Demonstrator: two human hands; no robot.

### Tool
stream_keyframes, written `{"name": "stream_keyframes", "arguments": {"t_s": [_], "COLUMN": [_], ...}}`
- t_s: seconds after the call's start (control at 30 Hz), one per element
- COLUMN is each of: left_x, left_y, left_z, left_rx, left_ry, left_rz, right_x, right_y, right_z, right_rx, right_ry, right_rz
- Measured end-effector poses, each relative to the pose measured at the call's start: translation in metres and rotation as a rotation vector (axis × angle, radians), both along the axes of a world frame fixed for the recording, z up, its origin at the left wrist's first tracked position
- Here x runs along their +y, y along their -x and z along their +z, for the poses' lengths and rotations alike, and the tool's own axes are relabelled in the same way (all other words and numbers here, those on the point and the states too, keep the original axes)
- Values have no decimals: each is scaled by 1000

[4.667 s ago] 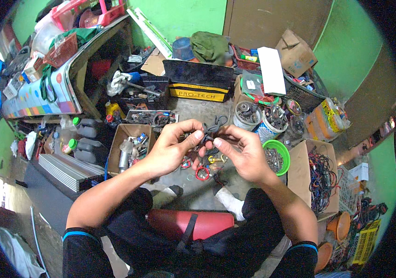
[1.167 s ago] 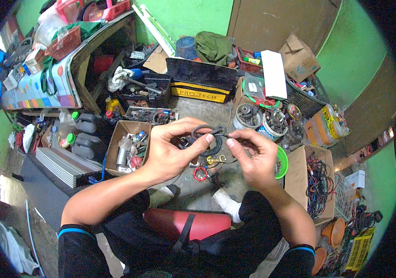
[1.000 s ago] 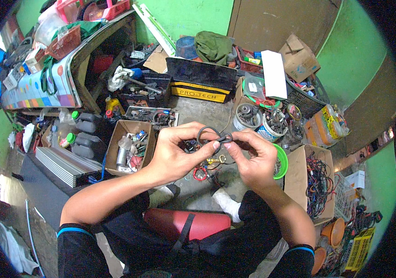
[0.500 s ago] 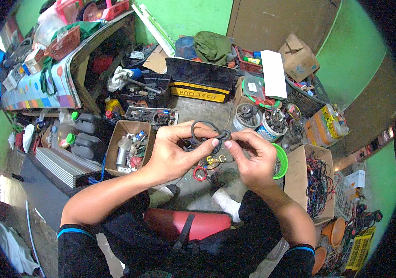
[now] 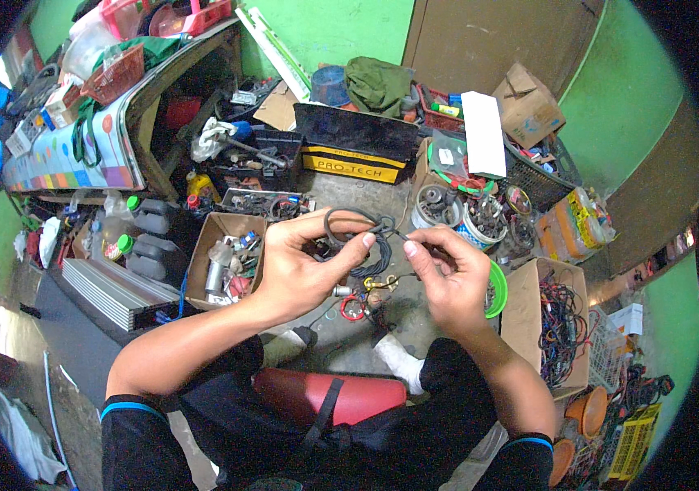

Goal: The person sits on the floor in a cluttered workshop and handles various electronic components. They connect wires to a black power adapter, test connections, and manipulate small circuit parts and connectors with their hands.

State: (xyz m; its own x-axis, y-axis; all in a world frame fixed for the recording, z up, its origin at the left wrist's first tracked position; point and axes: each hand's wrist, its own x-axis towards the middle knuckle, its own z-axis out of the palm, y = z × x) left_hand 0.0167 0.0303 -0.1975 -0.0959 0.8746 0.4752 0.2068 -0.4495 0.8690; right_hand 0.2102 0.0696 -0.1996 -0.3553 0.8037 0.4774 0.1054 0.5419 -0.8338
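Note:
A coiled black cable (image 5: 376, 265) hangs from my left hand (image 5: 300, 260), its loops pinched between thumb and fingers. My right hand (image 5: 453, 278) is closed on a thin strand of the same cable, a short way right of the coil. The strand stretches between the two hands, and a small knot or wrap shows at the top of the loops. Below the hands, a red ring-shaped piece (image 5: 354, 308) and a yellow metal piece (image 5: 381, 282) lie on the floor between my feet.
On the left, a cardboard box (image 5: 196, 282) holds assorted parts beside ribbed metal panels (image 5: 112, 296). A black-and-yellow toolbox (image 5: 351, 164) stands ahead. To the right are a green basin (image 5: 496, 290), buckets of parts (image 5: 483, 237) and a box of tangled wires (image 5: 523, 323).
My hands have drawn slightly apart, with a length of cable now showing between them. The left hand has shifted a little left with the coil, whose lower loops are more visible.

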Motion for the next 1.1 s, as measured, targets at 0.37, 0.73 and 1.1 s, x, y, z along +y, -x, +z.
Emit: {"name": "stream_keyframes", "arguments": {"t_s": [0.37,0.73,1.1], "left_x": [-7,-4,-3], "left_y": [-6,-8,-11], "left_z": [3,8,-2], "left_rx": [-203,-180,-105], "left_ry": [173,120,18], "left_rz": [-77,16,-31], "right_x": [-2,-6,-2], "right_y": [-3,1,3], "right_z": [2,8,1], "right_rx": [190,108,111], "right_ry": [438,395,288], "right_rz": [223,72,58]}}
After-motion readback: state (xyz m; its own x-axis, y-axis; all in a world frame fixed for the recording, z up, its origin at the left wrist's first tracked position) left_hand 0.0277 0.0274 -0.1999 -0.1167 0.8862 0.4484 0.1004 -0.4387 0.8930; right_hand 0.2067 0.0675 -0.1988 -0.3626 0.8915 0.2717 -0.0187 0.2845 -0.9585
